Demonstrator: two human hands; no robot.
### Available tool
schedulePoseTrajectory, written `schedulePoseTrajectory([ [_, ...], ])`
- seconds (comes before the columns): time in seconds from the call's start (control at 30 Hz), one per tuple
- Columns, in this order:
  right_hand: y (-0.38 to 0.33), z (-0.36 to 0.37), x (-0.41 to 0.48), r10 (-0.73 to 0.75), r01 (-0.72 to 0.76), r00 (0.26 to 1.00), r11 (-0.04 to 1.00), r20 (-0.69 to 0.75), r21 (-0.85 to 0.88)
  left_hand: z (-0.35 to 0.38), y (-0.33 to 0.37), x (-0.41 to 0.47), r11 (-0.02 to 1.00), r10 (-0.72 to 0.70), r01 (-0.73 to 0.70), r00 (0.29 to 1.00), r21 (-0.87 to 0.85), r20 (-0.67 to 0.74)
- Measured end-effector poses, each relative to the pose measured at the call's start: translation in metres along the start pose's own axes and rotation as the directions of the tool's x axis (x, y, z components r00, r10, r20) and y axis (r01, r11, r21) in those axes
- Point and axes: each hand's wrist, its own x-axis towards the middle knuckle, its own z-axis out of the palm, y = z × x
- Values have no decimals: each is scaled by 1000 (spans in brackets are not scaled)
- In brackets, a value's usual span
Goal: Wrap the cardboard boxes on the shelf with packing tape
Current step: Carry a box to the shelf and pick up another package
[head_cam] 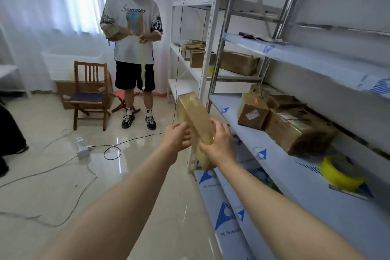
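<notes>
Two hands hold a glossy, tilted cardboard box [196, 116] in the air just in front of the shelf [295, 177]. The left hand [177, 136] has its fingers curled on the box's left side, and the right hand [219, 143] grips its right side. More boxes [295, 131] sit on the shelf, with a yellow tape roll [340, 172] near them.

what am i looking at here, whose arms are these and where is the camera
There is no machine here, just one picture from a camera worn on a person's head, looking forward and down. The two bare arms are the wearer's own. The left hand and right hand grip a tilted cardboard box, shiny as if taped, in front of the metal shelf. On that shelf lie more boxes and a yellow roll of tape. Another person stands further back beside a wooden chair.
</notes>
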Motion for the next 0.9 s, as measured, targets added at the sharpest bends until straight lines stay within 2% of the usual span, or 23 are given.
schedulePoseTrajectory([
  [0.1,13,40,57,-220,213,976,945,-2,-247,4,15,72,997,-62,61,998,-47,-22],
  [0.17,22,64,101,-326,304,945,889,-8,-343,6,25,125,995,-93,91,994,-37,-57],
  [0.43,48,120,250,-316,323,945,882,78,-343,20,61,291,986,-159,151,975,-66,-152],
  [0.57,66,135,300,-231,251,968,917,101,-310,28,71,346,979,-200,191,969,-71,-143],
  [0.77,95,146,359,2,-8,1000,974,-24,-225,59,81,428,975,-219,220,975,19,-36],
  [0.9,107,144,393,188,-211,967,969,-170,-130,85,89,480,964,-244,230,964,131,103],
])
